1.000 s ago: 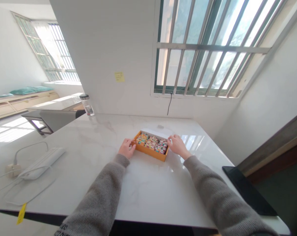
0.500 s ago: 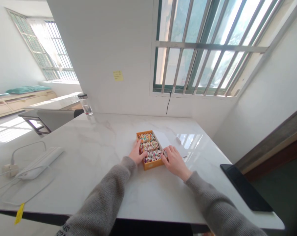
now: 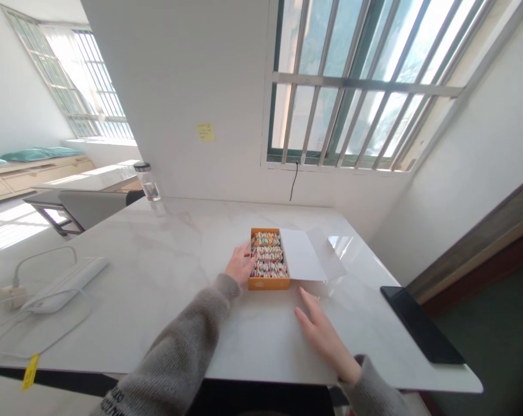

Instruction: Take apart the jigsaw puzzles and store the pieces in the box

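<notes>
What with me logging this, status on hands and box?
Left hand at open box, left edge. Right hand open, apart from it. White flap extends rightward.

The left sleeve [image 3: 181,341] is knitted in grey-brown with a finely ribbed texture, ended by a snug cuff [image 3: 227,285] and marked with dark lettering [image 3: 115,403] at the frame's lower left; the right sleeve [image 3: 377,390] is matched in colour.

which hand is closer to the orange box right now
Left: the left hand is at the orange box's left side; the right hand is apart from it, off its near right corner.
</notes>
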